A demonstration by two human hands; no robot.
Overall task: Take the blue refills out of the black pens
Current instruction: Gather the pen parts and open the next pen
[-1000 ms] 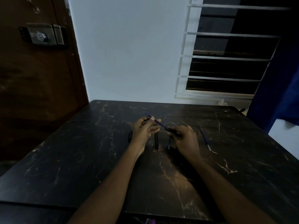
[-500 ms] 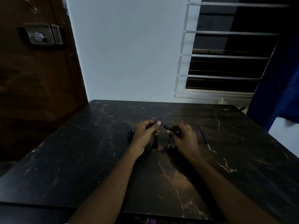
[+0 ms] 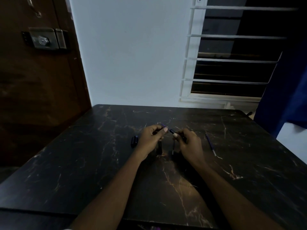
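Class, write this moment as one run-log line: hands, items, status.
left hand: pinching blue refill | right hand: gripping black pen | loose refill: lying on table, right of hands | status: extraction underway

I see a dark table (image 3: 83, 163) with a marble pattern, black with thin pale and brown veins. Its far edge stands against the white wall. On the top lie a few small things. At the left there is a short black pen part (image 3: 134, 141). In the middle lies a black pen barrel (image 3: 159, 148), and just beside it a thin refill (image 3: 173, 148). Well apart at the right, a blue refill (image 3: 210, 144) lies alone, pointing slantwise toward me.
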